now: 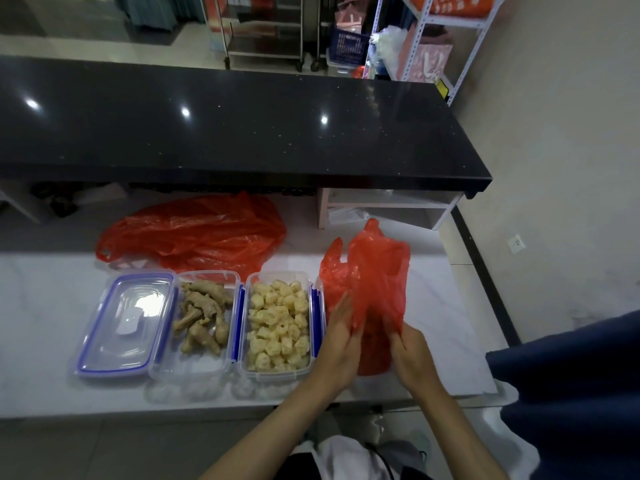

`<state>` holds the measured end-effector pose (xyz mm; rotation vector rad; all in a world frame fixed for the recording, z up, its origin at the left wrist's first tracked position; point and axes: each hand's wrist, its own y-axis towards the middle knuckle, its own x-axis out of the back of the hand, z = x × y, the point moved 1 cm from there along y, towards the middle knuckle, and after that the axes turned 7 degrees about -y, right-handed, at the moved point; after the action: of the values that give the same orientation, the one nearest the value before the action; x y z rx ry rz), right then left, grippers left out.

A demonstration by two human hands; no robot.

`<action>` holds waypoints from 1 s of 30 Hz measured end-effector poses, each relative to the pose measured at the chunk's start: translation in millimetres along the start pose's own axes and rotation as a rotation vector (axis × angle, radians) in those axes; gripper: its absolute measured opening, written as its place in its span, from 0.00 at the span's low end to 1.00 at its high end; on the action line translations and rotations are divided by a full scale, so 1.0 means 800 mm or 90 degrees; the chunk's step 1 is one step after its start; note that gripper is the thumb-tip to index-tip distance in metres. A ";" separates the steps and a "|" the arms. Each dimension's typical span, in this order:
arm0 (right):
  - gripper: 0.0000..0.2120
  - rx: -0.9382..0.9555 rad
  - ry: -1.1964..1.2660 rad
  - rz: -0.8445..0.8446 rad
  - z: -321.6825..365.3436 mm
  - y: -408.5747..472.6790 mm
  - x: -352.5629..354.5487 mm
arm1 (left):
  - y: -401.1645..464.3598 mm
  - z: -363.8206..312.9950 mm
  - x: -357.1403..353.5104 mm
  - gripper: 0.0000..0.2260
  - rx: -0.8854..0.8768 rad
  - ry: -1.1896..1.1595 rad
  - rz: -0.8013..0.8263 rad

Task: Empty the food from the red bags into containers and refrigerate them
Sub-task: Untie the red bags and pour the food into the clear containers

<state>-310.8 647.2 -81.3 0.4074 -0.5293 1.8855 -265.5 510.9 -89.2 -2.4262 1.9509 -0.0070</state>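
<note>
Left hand (341,336) fingers straight against red bag (375,282), right hand (410,355) fingers pinching it

place: shop back counter | signs: black stone countertop (242,133), metal shelving (429,36) with packaged goods, trolley (266,32)
</note>
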 end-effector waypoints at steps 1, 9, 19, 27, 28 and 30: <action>0.21 0.022 -0.034 -0.043 0.003 0.003 0.001 | 0.000 -0.011 0.000 0.17 0.027 -0.065 -0.003; 0.28 -0.026 -0.080 -0.232 0.013 0.032 0.008 | 0.013 -0.020 0.023 0.32 0.038 0.196 0.055; 0.20 -0.108 0.060 -0.002 -0.003 0.021 0.016 | 0.003 0.039 0.023 0.29 0.003 0.527 0.118; 0.06 0.010 -0.143 -0.028 -0.032 0.013 0.035 | 0.008 0.024 0.024 0.21 -0.036 0.415 -0.012; 0.06 0.003 -0.155 -0.041 -0.033 0.014 0.038 | 0.007 0.017 0.024 0.20 -0.059 0.402 -0.037; 0.09 0.005 -0.142 -0.060 -0.032 0.014 0.039 | 0.002 0.006 0.022 0.16 -0.126 0.358 -0.066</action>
<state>-333.6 681.8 -88.6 0.6421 -0.6397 1.7617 -263.3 493.2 -94.3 -2.8920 2.0933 -0.5860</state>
